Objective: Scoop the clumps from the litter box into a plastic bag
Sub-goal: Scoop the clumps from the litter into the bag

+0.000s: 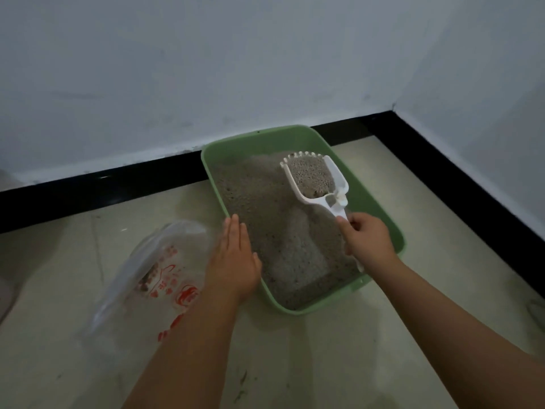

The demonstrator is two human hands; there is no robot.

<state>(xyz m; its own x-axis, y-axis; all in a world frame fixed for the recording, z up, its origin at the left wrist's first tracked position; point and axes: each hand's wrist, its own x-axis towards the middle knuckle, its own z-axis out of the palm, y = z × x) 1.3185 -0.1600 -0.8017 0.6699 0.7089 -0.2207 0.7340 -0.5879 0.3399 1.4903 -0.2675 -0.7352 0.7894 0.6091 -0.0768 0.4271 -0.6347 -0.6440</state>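
Two bare forearms reach in from the lower edge, over a pale, smooth tiled floor (339, 349) marked with faint smudges. At the end of one, the left hand (236, 261) lies flat with its fingers straight and together, held over the left rim of the rectangular pale-green plastic litter box (380, 214); whether it touches the rim cannot be told. It holds nothing.

Opposite it, the right hand (365, 237) has its fingers curled round the handle of a white plastic litter scoop (321, 184), thumb along the shaft. Shaped like a deep shovel, the scoop has a toothed, comb-like front edge and raised side walls. It is heaped with grainy grey-beige litter, and a darker brownish clump (317, 191) sits at the back of the bowl near the handle. It is lifted above the far right part of the box.

Coarse, sandy grey litter (259, 202) fills the box, banked high at the far end, with a smoother scraped hollow toward the near end.

Left of the box, touching the floor, lies a crumpled clear plastic bag (153, 273) with red printing, its thin film glossy and wrinkled. A black skirting strip (103, 184) runs under the matte white wall (206, 69).
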